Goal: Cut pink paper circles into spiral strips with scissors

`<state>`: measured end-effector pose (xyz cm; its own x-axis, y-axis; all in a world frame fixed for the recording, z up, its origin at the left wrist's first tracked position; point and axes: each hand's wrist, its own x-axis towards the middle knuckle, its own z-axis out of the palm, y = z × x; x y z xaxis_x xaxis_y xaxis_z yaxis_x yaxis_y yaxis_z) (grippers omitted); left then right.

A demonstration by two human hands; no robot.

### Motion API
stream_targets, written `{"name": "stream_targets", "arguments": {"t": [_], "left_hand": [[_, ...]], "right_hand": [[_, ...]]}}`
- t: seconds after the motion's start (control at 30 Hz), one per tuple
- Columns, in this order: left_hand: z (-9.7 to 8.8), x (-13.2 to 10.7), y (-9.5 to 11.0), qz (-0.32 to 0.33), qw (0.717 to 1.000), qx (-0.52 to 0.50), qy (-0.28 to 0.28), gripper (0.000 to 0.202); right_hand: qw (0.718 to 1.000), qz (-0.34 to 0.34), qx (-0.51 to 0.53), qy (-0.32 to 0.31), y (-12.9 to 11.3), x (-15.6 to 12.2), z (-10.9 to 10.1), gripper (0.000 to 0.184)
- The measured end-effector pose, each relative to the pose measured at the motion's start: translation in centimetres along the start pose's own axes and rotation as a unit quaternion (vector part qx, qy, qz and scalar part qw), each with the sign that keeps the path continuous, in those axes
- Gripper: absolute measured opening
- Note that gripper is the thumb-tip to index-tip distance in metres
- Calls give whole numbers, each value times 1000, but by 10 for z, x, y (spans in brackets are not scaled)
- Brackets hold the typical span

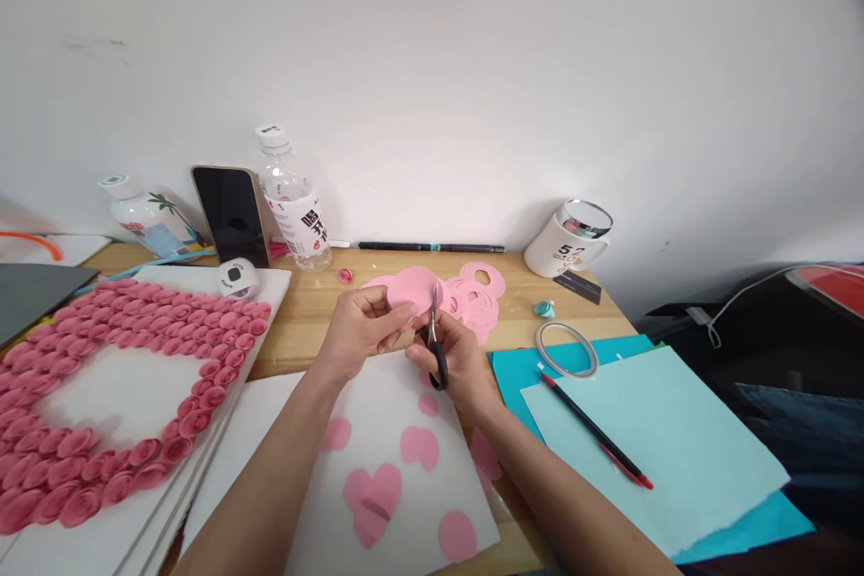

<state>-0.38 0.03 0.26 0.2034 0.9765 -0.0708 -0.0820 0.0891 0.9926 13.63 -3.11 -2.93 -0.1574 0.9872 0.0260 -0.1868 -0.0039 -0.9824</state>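
Note:
A pink paper circle (413, 288) is pinched between the thumb and fingers of my left hand (364, 324). My right hand (463, 355) grips a pair of scissors (437, 360) with black handles, its blades pointing up at the circle's right edge. Behind both hands lies a heap of pink paper rings and cut pieces (481, 301), partly hidden by the circle. Below them, a white sheet (398, 378) carries several pink paper scraps, among them a heart-like piece (373, 499) and a round one (457, 535).
Rolled pink paper roses (195, 421) cover a white board on the left. A phone (233, 216), a water bottle (293, 207) and a white mug (567, 238) stand by the wall. At right, a tape roll (567, 349) and a pen (594, 427) lie on blue paper (648, 441).

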Motion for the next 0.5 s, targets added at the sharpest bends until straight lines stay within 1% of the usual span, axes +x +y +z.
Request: {"name": "stream_targets", "arguments": {"t": [0.27,0.5], "left_hand": [[-2,1,1,12,1000,9,6,30],[-2,0,5,23,1000,4,14,33]], "right_hand": [[1000,10,6,-2,1,-1,0,35],[999,35,-17,18,-4,-1,2,34]]}}
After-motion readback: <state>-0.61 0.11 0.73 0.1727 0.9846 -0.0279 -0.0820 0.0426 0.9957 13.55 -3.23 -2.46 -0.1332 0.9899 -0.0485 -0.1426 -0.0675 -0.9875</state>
